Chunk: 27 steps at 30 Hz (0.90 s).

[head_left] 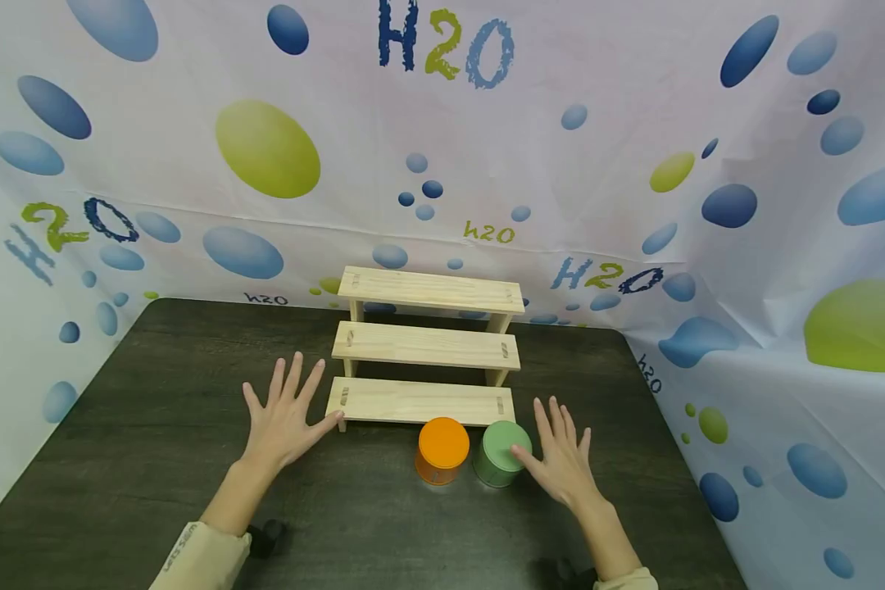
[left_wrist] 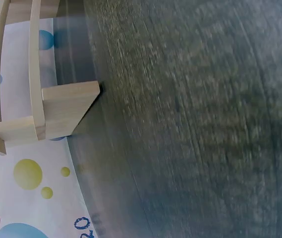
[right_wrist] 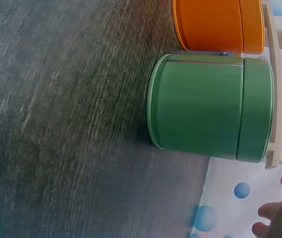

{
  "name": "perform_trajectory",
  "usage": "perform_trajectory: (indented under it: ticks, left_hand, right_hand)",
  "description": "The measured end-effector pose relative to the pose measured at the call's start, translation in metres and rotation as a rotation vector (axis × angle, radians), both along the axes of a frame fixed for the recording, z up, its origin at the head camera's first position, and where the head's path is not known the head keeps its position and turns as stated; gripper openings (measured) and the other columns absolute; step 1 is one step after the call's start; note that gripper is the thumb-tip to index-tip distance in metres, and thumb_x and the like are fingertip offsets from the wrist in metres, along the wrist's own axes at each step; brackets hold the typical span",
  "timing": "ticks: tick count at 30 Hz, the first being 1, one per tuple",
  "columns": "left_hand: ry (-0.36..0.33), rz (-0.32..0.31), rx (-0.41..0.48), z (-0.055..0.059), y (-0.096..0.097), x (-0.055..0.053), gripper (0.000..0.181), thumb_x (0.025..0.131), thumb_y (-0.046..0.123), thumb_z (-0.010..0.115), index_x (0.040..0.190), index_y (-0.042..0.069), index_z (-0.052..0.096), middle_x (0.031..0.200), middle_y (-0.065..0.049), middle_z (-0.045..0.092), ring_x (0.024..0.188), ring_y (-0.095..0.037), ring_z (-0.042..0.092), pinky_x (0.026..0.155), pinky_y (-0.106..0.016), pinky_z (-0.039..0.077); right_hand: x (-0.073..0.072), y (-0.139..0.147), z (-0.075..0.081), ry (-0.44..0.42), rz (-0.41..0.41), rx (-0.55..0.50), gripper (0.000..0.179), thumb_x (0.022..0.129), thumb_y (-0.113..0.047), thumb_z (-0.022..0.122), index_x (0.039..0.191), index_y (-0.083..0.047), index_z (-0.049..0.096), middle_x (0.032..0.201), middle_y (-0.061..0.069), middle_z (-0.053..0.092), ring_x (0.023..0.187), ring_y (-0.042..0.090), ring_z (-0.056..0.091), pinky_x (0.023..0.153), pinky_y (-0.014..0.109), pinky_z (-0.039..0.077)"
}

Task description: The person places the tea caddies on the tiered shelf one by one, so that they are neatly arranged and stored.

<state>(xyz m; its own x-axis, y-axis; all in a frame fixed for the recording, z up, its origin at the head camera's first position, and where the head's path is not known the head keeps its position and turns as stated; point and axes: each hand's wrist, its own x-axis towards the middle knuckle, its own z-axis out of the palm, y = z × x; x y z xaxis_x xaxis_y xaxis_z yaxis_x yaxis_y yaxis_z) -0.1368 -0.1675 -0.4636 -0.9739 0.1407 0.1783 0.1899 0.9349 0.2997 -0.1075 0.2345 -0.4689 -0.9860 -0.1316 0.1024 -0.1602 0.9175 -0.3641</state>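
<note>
A three-step wooden rack [head_left: 426, 346] stands at the back of the dark table. In front of its lowest step are an orange lidded tin [head_left: 443, 444] and, just right of it, a green lidded tin [head_left: 498, 455]. My left hand [head_left: 282, 422] is spread, fingers straight, beside the rack's left end and holds nothing. My right hand [head_left: 563, 459] has its fingers extended at the right of the green tin; its thumb overlaps the lid's edge in the head view, and I cannot tell whether it touches. The right wrist view shows the green tin [right_wrist: 207, 106] upright, close by.
The dark wooden table [head_left: 369, 533] reaches to a white sheet [head_left: 546, 164] with blue and green ovals, which hangs behind and along the sides. Dark wrist gear [head_left: 267, 537] sits under the left forearm.
</note>
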Motion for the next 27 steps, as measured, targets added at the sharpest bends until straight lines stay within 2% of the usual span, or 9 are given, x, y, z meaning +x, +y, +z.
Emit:
perform_trajectory:
  ticks: [5, 14, 21, 27]
  left_hand:
    - [0.024, -0.008, -0.003, 0.000, -0.002, -0.005, 0.085, 0.083, 0.064, 0.046, 0.148, 0.025, 0.009, 0.152, -0.015, 0.006, 0.138, -0.037, 0.002, 0.095, -0.071, -0.003]
    - [0.083, -0.038, 0.013, 0.001, -0.003, -0.016, 0.083, 0.081, 0.047, 0.062, 0.147, 0.021, 0.018, 0.148, -0.019, 0.019, 0.134, -0.041, 0.014, 0.098, -0.067, 0.011]
    - [0.128, -0.054, -0.003, 0.000, -0.003, -0.024, 0.082, 0.081, 0.046, 0.063, 0.146, 0.022, 0.020, 0.144, -0.019, 0.026, 0.132, -0.041, 0.020, 0.097, -0.065, 0.019]
    - [0.140, -0.070, -0.011, -0.003, -0.003, -0.030, 0.078, 0.082, 0.043, 0.064, 0.144, 0.021, 0.024, 0.140, -0.020, 0.031, 0.129, -0.041, 0.025, 0.096, -0.063, 0.025]
  right_hand:
    - [0.002, 0.001, -0.001, -0.006, 0.009, -0.035, 0.081, 0.084, -0.048, 0.056, 0.145, -0.005, 0.023, 0.147, 0.024, 0.016, 0.134, 0.043, 0.012, 0.094, 0.072, 0.003]
    - [0.004, 0.001, -0.003, -0.005, 0.035, -0.079, 0.078, 0.086, -0.044, 0.056, 0.144, -0.004, 0.024, 0.146, 0.025, 0.018, 0.133, 0.044, 0.014, 0.094, 0.072, 0.004]
    - [0.005, 0.001, -0.005, 0.011, 0.039, -0.073, 0.077, 0.086, -0.043, 0.057, 0.144, -0.004, 0.025, 0.146, 0.024, 0.021, 0.132, 0.044, 0.016, 0.094, 0.072, 0.008]
    - [0.005, 0.002, -0.007, -0.006, 0.049, -0.126, 0.076, 0.086, -0.041, 0.057, 0.144, -0.004, 0.024, 0.145, 0.024, 0.024, 0.131, 0.044, 0.020, 0.094, 0.071, 0.010]
